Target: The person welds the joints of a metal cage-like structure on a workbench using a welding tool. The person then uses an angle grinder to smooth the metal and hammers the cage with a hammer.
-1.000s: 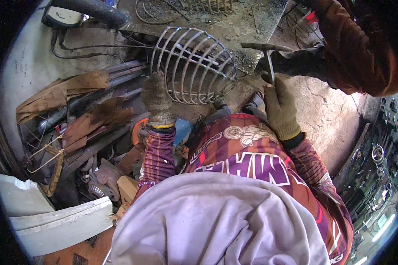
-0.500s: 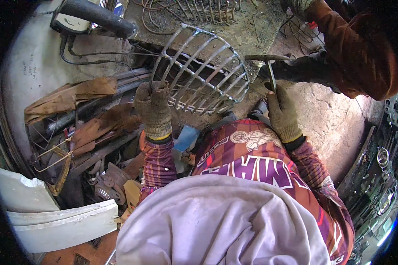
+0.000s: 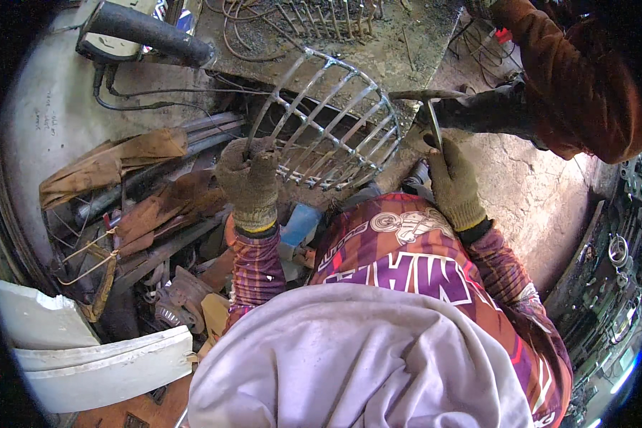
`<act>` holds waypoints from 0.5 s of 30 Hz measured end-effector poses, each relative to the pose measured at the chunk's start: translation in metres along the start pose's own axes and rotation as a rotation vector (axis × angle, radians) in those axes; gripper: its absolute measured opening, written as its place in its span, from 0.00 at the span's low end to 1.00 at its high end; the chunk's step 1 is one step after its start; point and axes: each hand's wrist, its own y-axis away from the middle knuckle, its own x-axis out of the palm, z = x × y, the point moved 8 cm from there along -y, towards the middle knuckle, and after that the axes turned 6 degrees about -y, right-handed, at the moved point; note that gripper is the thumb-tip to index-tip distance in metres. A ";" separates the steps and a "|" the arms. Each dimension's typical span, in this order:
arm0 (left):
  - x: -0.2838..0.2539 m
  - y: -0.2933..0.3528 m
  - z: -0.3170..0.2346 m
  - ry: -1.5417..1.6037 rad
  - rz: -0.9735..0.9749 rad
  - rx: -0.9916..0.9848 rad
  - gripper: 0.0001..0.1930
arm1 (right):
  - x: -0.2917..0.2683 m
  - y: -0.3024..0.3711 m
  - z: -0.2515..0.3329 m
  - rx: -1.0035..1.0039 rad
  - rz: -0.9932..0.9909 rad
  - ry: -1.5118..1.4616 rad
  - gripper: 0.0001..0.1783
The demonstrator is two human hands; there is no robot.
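1. left hand point(image 3: 248, 182), gloved, is clenched on the rim of the wire basket frame point(image 3: 326, 121), tilted on the workbench point(image 3: 406, 50).
2. right hand point(image 3: 453, 182) is closed round a hammer point(image 3: 428, 107) beside the frame.
3. judged step: straightening bars; next needs a steady hold and an aimed strike.
4. a co-worker's dark glove point(image 3: 488, 110) is close by.

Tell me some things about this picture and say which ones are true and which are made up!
1. The left hand grips the round wire cage. True.
2. Both hands are bare. False: both wear knitted work gloves.
3. The right hand holds a hammer by its handle. True.
4. The wire cage is made of wood. False: it is made of bent metal bars.
5. Another person's dark-gloved hand is beside the hammer head. True.
6. The cage lies on the white panels. False: those lie far off at the lower left.
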 end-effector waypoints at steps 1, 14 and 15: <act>0.002 0.000 0.001 0.024 0.010 0.000 0.26 | 0.000 0.000 -0.003 0.012 -0.003 -0.017 0.18; 0.037 0.003 0.038 0.077 0.217 -0.125 0.28 | -0.003 -0.003 0.000 -0.003 0.018 -0.030 0.17; 0.038 0.002 0.034 0.082 0.221 -0.127 0.28 | -0.004 -0.003 -0.003 0.001 0.016 -0.026 0.17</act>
